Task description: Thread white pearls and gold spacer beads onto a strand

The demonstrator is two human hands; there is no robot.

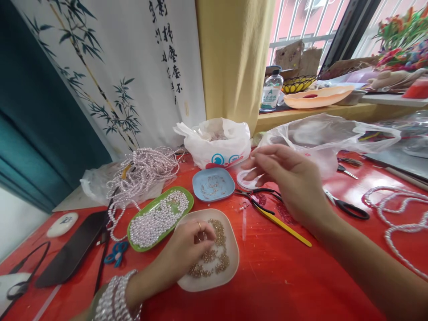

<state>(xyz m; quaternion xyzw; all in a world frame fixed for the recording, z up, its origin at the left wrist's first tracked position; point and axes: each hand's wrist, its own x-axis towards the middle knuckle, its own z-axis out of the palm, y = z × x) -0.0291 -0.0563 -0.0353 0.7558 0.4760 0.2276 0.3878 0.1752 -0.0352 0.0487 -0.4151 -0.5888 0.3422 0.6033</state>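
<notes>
My left hand [190,245], a ring on one finger, is closed with fingers curled above a cream tray [230,267]. Small gold beads [219,232] lie in that tray below the fingertips. Whatever the left fingers pinch is too small to make out. My right hand [287,176] is raised to the right of a blue tray [197,189] holding tiny clear pieces. Its thumb and fingertips are drawn together in a pinch; anything between them is too fine to see. Left of the cream tray, a green tray [190,198] holds pale pearl beads [157,220]. Pearl strands [115,296] circle my left wrist.
Black-handled pliers [257,194] and yellow tweezers [284,227] lie under my right forearm's left side. Scissors [351,209] and a pearl strand [394,214] are at right. Plastic bags [220,145] stand behind. Bunched pearl strands [143,171] and a dark phone-like slab [73,252] sit left.
</notes>
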